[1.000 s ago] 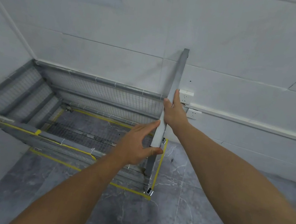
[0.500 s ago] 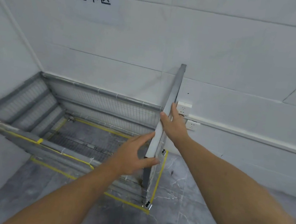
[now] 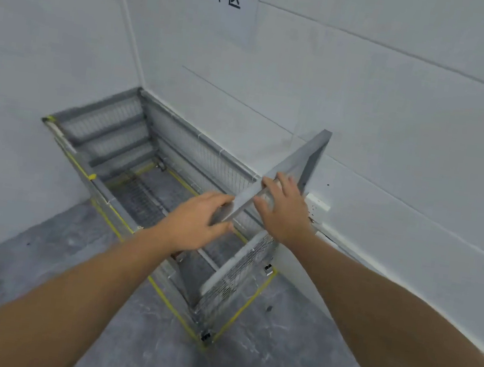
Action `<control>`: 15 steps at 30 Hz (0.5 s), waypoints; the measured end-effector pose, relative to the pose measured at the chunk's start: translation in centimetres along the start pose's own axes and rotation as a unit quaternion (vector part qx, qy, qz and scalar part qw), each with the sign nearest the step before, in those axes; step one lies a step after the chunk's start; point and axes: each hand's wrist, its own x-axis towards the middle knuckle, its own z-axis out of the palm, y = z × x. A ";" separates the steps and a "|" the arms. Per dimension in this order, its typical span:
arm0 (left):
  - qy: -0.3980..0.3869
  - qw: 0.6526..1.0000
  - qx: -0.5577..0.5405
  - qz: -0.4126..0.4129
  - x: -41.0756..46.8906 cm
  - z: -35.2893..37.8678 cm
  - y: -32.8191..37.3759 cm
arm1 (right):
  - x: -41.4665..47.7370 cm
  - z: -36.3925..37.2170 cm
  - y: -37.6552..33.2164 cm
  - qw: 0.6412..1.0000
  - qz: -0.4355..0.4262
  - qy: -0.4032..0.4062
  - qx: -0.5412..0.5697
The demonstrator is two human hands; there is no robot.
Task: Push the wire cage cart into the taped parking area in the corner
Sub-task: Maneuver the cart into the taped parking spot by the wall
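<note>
Loosened left hand and right hand lie spread on cart inside corner tape.

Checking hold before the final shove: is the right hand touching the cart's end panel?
Touching: head view shows the right hand with fingers lying across the top rail of the end panel.

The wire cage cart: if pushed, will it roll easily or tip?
The cart probably rolls easily: small casters seem visible under its near corner. The metal frame looks stiff and rather heavy. Tipping seems unlikely; walls back it on two sides.
</note>
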 end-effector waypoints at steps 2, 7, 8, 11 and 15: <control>0.013 0.999 0.012 -0.032 0.4 0.7 0.6 | 0.3 -0.5 0.6 1.000 -0.022 -0.011 -0.019; 0.007 0.995 0.029 -0.095 1.5 2.0 1.5 | 1.6 -0.8 1.4 0.997 -0.069 -0.010 -0.038; 0.011 0.994 0.033 -0.104 1.8 2.2 1.6 | 1.9 -0.9 1.5 0.996 -0.074 -0.003 -0.040; 0.019 0.992 0.040 -0.119 2.1 2.6 1.8 | 2.5 -0.8 2.2 0.994 -0.095 0.013 -0.051; 0.031 0.982 0.093 -0.161 2.1 3.2 2.7 | 3.4 -1.0 3.6 0.992 -0.117 0.000 -0.056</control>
